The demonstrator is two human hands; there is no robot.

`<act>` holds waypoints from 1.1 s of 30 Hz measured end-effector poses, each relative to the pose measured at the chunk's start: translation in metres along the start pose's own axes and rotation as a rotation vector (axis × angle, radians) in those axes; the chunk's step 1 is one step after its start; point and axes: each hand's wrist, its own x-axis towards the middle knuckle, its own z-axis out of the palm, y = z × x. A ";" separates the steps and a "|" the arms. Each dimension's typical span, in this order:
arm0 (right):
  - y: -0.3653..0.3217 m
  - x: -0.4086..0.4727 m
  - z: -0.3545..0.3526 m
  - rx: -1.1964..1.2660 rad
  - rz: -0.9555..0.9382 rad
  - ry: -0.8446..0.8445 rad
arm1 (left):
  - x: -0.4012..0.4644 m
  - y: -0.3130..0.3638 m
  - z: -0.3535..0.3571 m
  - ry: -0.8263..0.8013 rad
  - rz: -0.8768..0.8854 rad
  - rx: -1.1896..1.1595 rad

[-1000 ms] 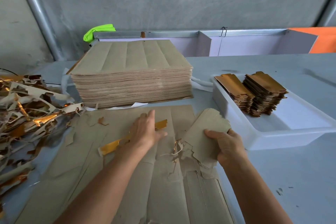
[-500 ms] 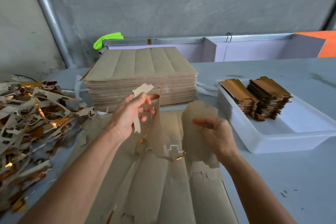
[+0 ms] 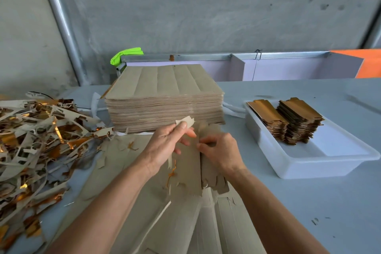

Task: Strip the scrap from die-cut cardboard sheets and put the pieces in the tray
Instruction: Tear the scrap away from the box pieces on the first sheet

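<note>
Both hands work over the loose die-cut sheet point(image 3: 185, 202) lying on the counter point(image 3: 309, 202) in front of the tall stack of uncut sheets point(image 3: 165, 99). The left hand point(image 3: 167, 144) pinches a pale scrap strip point(image 3: 185, 122) between thumb and fingers, its end sticking up above the knuckles and a thinner tail hanging below the palm. The right hand point(image 3: 220, 150) has its fingers curled onto the lifted cardboard piece point(image 3: 191, 163), gripping its upper edge; exactly how the fingertips sit is hidden.

The risk here, as I judge it, is a tear running into the good piece. Ragged nicks show along its lower edge point(image 3: 216, 187), so some ties to the sheet probably hold, and a pull at an angle could rip the flap instead of the tie. A second risk is scrap riding along: small slivers clinging near the orange-gold fringe point(image 3: 172, 171) could end up in the white tray point(image 3: 309, 171), which holds two neat stacks of finished pieces point(image 3: 288, 121). The scrap heap point(image 3: 35, 142) lies to the left, so a careless toss could also scatter strips over the working sheet.
</note>
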 end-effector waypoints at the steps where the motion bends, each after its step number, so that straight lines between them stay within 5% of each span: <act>1: 0.000 0.000 0.001 0.015 0.002 -0.020 | 0.000 0.001 -0.002 -0.001 0.006 0.001; 5: 0.005 -0.001 0.008 -0.009 0.012 -0.037 | -0.002 0.004 -0.004 -0.069 0.046 0.037; 10: 0.022 -0.008 0.007 0.226 0.123 -0.042 | 0.014 -0.001 -0.019 0.466 -0.085 -0.117; 14: 0.029 -0.016 0.003 0.364 0.142 -0.095 | 0.016 -0.001 -0.028 0.572 -0.086 -0.370; 17: 0.030 -0.019 -0.001 0.430 0.119 -0.121 | 0.015 -0.003 -0.030 0.523 -0.032 -0.538; 22: 0.022 -0.022 -0.003 0.299 -0.028 -0.189 | 0.009 -0.016 -0.023 0.257 0.030 0.175; 26: 0.017 -0.024 -0.003 0.236 -0.117 -0.221 | 0.008 -0.023 -0.026 -0.081 -0.063 0.242; 33: 0.020 -0.026 0.001 0.395 0.024 -0.116 | 0.013 -0.022 -0.035 0.027 -0.009 0.446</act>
